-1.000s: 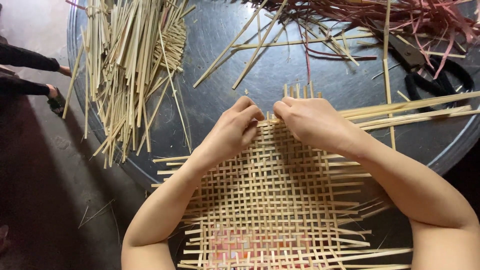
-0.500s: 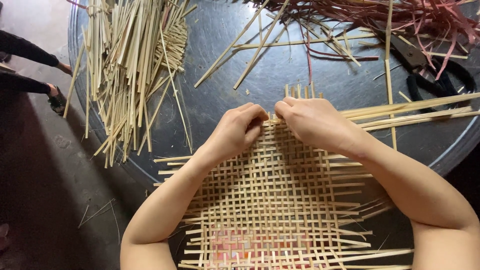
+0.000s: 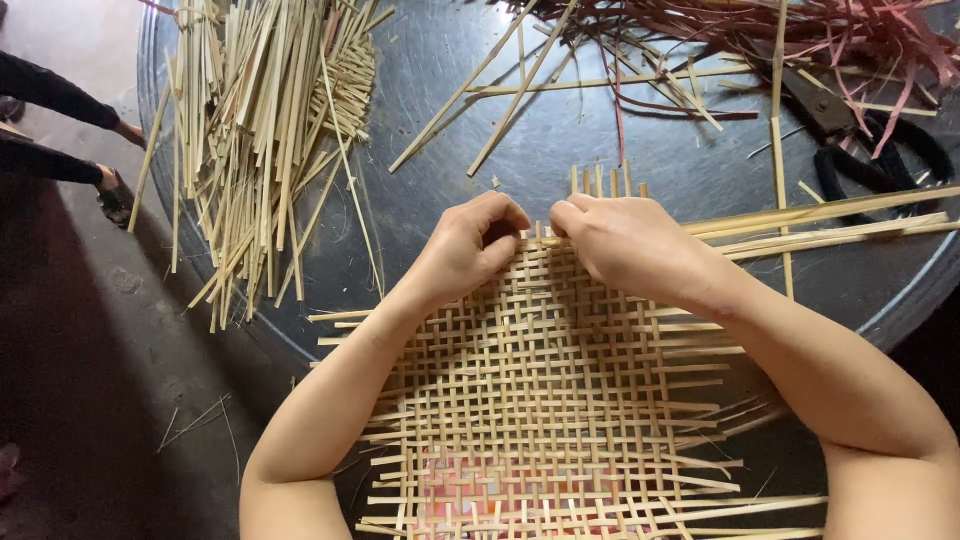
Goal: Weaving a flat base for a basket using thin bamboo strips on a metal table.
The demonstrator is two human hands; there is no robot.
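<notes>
Fingertips of both hands hidden, curled under at far edge of woven mat; exact strip pinched hard to make out. Near edge of mat cut off by frame bottom. Left hand curled nearly closed, knuckles up, pressing on mat's far edge. Right hand likewise curled tight, thumb touching same edge, just beside left hand. Mat lies flat on dark round table, between forearms. Loose pile of strips far left; reddish strips and dark cutters far right, partly buried.
</notes>
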